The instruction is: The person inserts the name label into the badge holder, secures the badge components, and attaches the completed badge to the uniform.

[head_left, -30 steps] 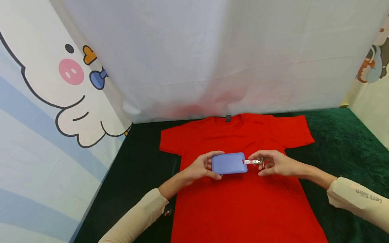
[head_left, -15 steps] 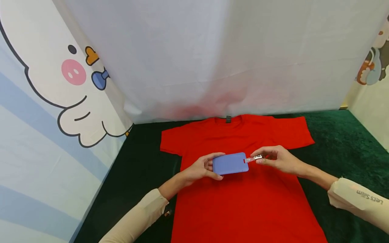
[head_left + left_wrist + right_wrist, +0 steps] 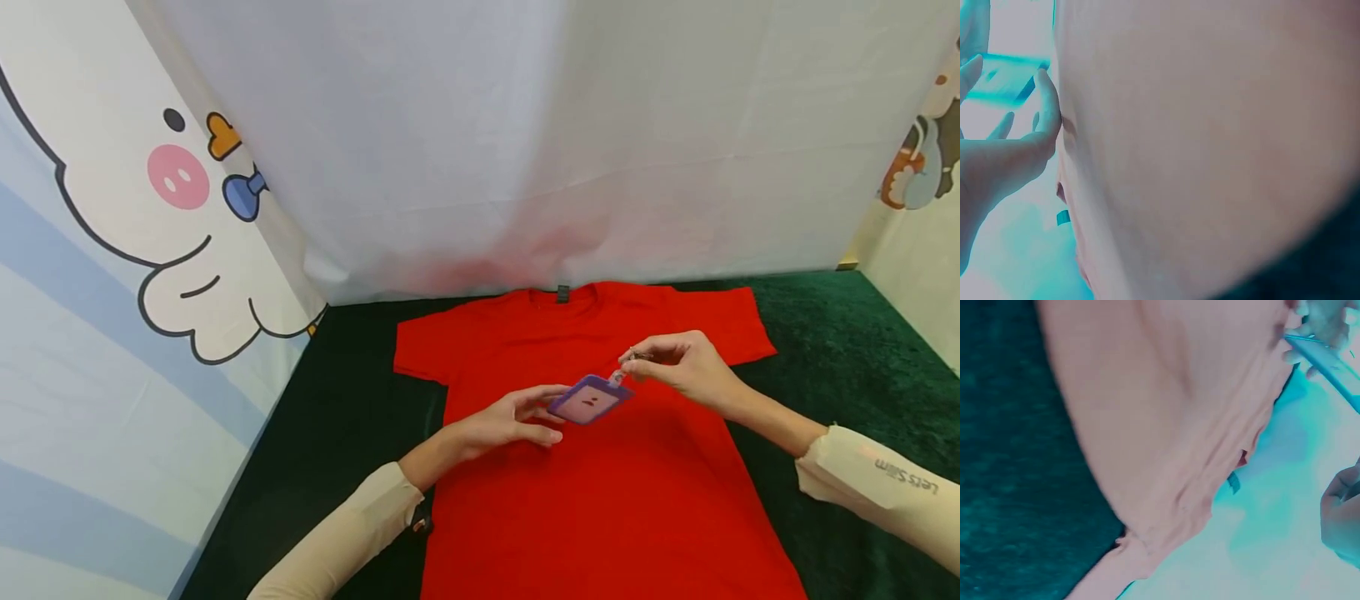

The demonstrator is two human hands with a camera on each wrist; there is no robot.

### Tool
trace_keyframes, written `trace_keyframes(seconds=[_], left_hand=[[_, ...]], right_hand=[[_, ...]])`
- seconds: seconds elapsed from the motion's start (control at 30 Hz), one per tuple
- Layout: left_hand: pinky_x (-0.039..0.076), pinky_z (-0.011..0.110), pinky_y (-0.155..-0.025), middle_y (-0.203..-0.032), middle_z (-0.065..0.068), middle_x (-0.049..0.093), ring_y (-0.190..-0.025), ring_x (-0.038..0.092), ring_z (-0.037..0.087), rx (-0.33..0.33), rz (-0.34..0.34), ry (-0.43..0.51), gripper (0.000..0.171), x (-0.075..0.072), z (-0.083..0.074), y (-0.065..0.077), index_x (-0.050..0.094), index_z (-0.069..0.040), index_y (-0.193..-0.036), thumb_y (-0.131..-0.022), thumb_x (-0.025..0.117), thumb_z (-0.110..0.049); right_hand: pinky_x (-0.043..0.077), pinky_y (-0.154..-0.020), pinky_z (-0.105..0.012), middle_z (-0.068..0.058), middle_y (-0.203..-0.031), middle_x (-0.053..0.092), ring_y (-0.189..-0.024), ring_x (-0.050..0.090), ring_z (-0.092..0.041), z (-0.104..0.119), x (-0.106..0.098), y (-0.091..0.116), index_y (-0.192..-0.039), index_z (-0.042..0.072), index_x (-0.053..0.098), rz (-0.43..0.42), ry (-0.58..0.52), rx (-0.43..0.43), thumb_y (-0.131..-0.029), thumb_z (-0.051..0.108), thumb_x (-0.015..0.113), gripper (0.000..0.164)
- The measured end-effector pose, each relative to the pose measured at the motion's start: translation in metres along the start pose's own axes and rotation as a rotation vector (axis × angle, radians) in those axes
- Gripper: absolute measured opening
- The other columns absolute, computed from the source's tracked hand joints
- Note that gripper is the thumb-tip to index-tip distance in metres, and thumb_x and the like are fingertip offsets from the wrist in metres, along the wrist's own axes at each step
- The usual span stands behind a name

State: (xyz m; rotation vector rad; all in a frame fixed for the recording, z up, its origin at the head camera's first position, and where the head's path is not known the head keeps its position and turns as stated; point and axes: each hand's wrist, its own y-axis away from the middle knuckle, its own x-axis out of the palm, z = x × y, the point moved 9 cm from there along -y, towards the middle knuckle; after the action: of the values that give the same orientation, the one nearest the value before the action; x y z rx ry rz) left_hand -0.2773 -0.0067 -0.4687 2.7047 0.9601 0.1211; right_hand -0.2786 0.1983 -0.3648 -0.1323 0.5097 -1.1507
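Note:
A badge holder (image 3: 591,402) with a purple frame hangs tilted over the red T-shirt (image 3: 600,517), its pale pink face showing a small dark print. My right hand (image 3: 690,367) pinches the metal clip (image 3: 637,357) on the short clear strap at the holder's upper right corner. At the opposite end, my left hand (image 3: 510,425) has its fingers spread, the fingertips at the holder's edge and the thumb apart below. The left wrist view shows the holder (image 3: 1004,81) beyond the left fingers. Only part of the right hand (image 3: 1341,519) enters the right wrist view.
The T-shirt lies flat, collar away from me, on a dark green cloth (image 3: 840,333). A white curtain (image 3: 525,150) stands behind it. On the left is a printed cartoon panel (image 3: 112,208). A small dark object (image 3: 422,523) shows beside the left sleeve.
The holder has turned from its plain blue back to its printed face and tilted. My right hand has risen with the clip, and the left thumb has come away from the holder.

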Motion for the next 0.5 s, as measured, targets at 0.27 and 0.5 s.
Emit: trace_keyframes(seconds=[0.27, 0.5], left_hand=[[0.058, 0.033, -0.098, -0.146, 0.019, 0.055, -0.118, 0.065, 0.02, 0.059, -0.059, -0.054, 0.054, 0.002, -0.016, -0.005, 0.045, -0.011, -0.154, -0.102, 0.061, -0.01], [0.057, 0.033, -0.098, -0.139, 0.014, 0.061, -0.112, 0.065, 0.013, 0.103, -0.094, -0.077, 0.052, 0.007, -0.023, -0.012, 0.049, -0.012, -0.151, -0.101, 0.063, -0.014]], right_hand=[[0.059, -0.072, -0.023, 0.012, -0.091, 0.075, -0.077, 0.072, -0.012, 0.0, 0.003, -0.005, -0.106, -0.007, 0.073, -0.04, 0.005, 0.043, -0.094, -0.001, 0.07, 0.014], [0.061, -0.079, -0.024, 0.016, -0.092, 0.077, -0.083, 0.074, -0.007, -0.009, 0.007, -0.005, -0.11, -0.009, 0.071, -0.083, -0.011, 0.127, -0.094, 0.004, 0.072, 0.021]])
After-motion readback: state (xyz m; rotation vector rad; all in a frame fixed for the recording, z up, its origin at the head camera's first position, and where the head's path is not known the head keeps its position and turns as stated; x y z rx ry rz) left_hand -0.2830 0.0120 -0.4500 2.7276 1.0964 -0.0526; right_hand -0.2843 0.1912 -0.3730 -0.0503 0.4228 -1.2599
